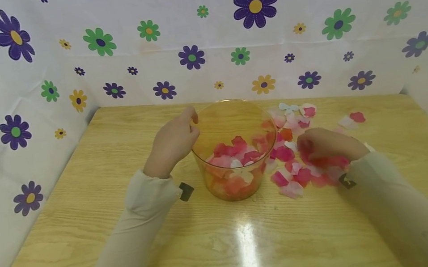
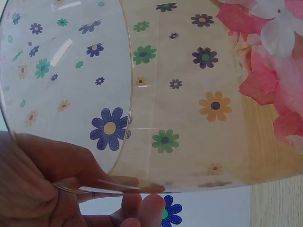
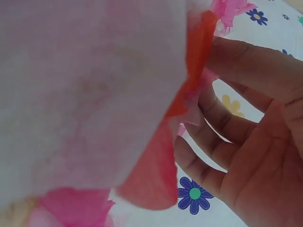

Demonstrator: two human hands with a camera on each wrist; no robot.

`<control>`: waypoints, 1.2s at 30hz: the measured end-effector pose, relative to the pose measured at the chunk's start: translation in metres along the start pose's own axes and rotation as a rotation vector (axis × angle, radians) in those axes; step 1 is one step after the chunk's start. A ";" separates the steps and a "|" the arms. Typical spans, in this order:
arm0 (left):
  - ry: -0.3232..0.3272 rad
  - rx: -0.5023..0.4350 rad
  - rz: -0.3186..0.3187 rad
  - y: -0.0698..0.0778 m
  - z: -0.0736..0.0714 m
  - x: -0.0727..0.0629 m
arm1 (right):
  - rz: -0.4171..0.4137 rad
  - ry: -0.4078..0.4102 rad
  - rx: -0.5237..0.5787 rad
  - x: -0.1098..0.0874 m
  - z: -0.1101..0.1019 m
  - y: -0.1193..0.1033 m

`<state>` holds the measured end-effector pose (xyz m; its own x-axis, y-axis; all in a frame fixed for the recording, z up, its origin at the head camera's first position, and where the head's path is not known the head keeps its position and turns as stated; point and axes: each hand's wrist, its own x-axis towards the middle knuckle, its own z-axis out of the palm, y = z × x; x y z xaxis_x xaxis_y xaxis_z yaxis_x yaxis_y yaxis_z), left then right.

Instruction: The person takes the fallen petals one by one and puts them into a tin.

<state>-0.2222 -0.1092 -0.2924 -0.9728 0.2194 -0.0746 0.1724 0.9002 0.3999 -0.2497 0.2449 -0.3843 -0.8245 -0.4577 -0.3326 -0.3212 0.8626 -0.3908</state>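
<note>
Petals lie scattered on the table just beside and to the right of a clear yellow bucket, with more inside it. Left hand pinches the rim; right hand pinches an orange petal among others. Such light pieces could slip from a loose pinch or flutter past the rim; a tug there might tip the bucket. Loose petals point no one way, their spread running longest far to near; the bucket stands upright, mouth up.
</note>
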 end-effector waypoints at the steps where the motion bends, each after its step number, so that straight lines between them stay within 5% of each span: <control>1: 0.000 -0.001 0.000 0.000 0.000 0.000 | 0.001 0.000 -0.005 0.000 0.000 0.001; 8: 0.001 -0.002 0.000 0.000 0.001 0.000 | 0.021 0.037 -0.048 0.000 -0.002 0.002; 15: 0.002 0.003 0.002 0.001 0.001 0.001 | -0.048 0.195 -0.026 -0.009 -0.021 -0.002; 26: 0.013 0.004 0.009 0.000 0.001 0.000 | -0.222 0.430 0.031 -0.023 -0.060 -0.049; 31: 0.002 -0.005 -0.001 0.000 0.001 0.001 | -0.212 0.412 -0.022 -0.023 -0.057 -0.052; 36: -0.004 -0.005 -0.005 0.001 0.000 0.001 | -0.107 0.271 -0.090 -0.016 -0.046 -0.038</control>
<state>-0.2227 -0.1083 -0.2915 -0.9729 0.2166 -0.0803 0.1670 0.8996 0.4036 -0.2461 0.2297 -0.3247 -0.8743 -0.4830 -0.0481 -0.4427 0.8341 -0.3292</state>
